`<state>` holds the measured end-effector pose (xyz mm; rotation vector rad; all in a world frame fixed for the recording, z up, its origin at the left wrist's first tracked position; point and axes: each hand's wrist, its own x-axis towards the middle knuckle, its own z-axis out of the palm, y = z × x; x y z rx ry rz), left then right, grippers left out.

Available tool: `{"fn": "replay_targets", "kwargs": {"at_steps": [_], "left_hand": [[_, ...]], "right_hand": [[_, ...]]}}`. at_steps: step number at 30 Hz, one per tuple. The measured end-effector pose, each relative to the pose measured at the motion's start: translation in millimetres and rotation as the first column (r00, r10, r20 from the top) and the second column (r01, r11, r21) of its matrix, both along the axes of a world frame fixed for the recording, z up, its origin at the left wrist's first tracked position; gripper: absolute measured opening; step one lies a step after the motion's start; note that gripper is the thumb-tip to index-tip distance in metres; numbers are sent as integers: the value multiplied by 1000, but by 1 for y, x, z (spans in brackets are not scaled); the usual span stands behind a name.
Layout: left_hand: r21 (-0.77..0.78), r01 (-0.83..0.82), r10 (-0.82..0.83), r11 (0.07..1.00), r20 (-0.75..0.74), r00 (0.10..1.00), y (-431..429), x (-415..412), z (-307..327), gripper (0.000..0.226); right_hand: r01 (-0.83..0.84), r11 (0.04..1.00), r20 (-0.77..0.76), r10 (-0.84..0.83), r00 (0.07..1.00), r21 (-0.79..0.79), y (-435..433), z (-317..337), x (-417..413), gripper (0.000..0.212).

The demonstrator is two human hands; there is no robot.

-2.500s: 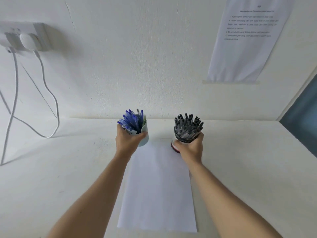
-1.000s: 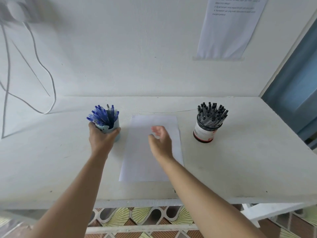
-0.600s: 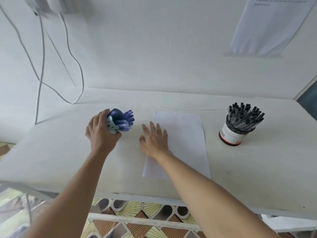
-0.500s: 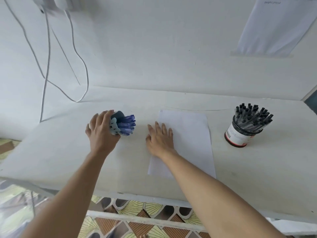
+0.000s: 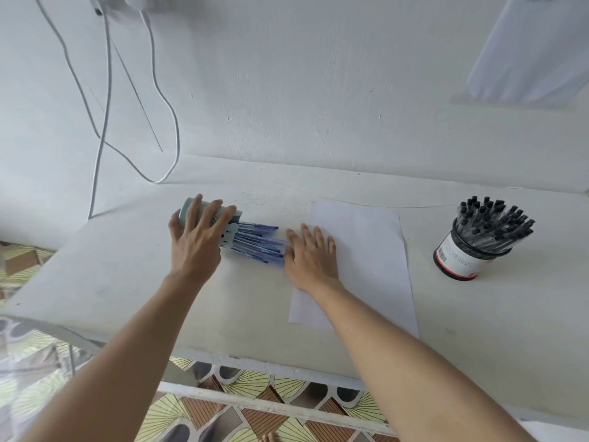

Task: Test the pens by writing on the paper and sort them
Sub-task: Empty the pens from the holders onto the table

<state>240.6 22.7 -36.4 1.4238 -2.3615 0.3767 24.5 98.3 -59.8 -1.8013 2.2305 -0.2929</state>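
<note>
White wall (image 5: 302, 74) and a white table (image 5: 127, 282) are being seen from the head camera, with a patterned tiled floor (image 5: 255, 384) showing below the table's near edge. Two bare hands are being shown, along with two pen containers, one sheet of paper (image 5: 366, 260) lying flat on the table and one printed sheet (image 5: 535, 49) fixed to the wall at the upper right. At least two white cables (image 5: 106, 90) are hanging down the wall on the left from a plug (image 5: 140, 0) at the top edge. One pale green cup (image 5: 185, 211) is being held on its side on the table, left of the paper, by the left hand (image 5: 197, 247), whose fingers are being wrapped over the cup's body. Its mouth is being pointed to the right, and a bundle of blue pens (image 5: 258, 242) is sticking out of it along the table top. They are slim, with blue caps or ends, and are packed too closely for an exact count. The right hand (image 5: 310, 258) is being laid flat, its fingers straight and slightly spread, partly on the paper's left edge and partly on the bare table, with its thumb side just against the ends of the blue pens. One round tin (image 5: 459, 260), white-labelled with a red band at its base, is being left upright to the right of the paper, well apart from both hands. It is crammed with black-capped pens (image 5: 490, 224), far too many to be counted singly.
</note>
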Motion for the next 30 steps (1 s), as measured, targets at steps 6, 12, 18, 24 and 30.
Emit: {"fn": "replay_targets", "kwargs": {"at_steps": [6,12,18,24,30], "left_hand": [[-14,-102,102,995,-2,995,-1,25,-3,96],[45,-254,257,966,-77,963,0,42,-2,97],[218,-421,464,881,-213,860,-1,44,-1,100],[265,-436,510,860,-407,758,-7,30,10,97],[242,-231,334,943,-648,684,-5,-13,23,96]], "right_hand": [[-3,1000,-13,3,1000,9,-1,-1,1,52],[4,1000,-17,-4,1000,11,-1,-2,0,52],[4,1000,-15,-4,1000,11,-1,0,0,52],[19,1000,55,-21,998,22,-3,2,0,53],[87,990,135,-72,988,-110,-7,11,-6,50]]}}
